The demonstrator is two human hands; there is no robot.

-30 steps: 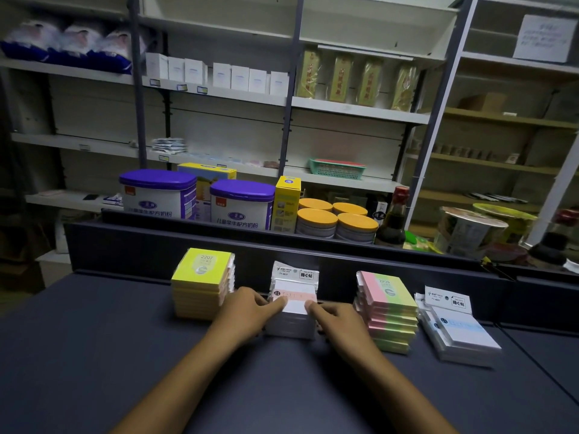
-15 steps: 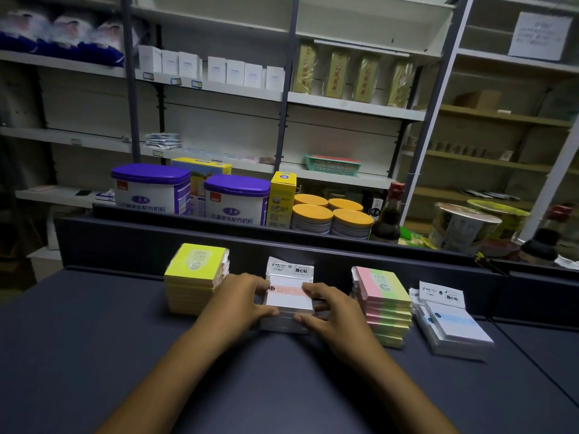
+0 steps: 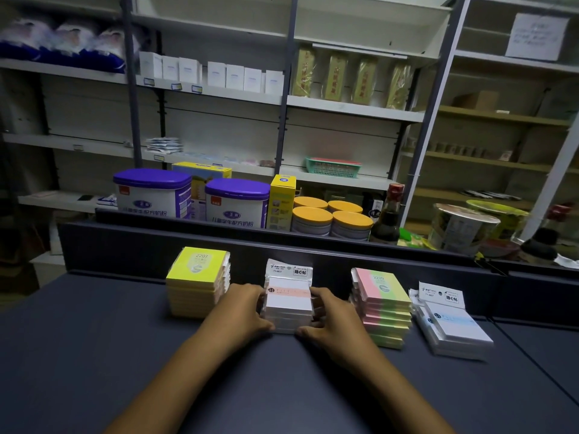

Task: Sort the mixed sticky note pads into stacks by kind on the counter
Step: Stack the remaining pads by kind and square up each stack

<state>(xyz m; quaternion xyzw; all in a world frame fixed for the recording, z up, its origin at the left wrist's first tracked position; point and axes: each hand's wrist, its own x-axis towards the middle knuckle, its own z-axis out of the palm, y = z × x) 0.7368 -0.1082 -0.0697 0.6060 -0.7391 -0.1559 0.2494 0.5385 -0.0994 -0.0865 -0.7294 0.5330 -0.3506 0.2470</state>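
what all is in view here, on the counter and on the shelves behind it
yellow pad stack: one, yellow, counter left
white pad stack: one, white with pink band, counter middle, between both hands
pink and green pad stack: one, right of middle
blue-banded white pad stack: one, far right
counter: one, dark grey
purple-lidded tins: two, behind the counter
yellow box: one, beside the tins
orange-lidded tubs: four
dark bottle: one, red cap
white boxes: a row, upper shelf
green basket: one, middle shelf
left hand: on the white stack's left side
right hand: on its right side
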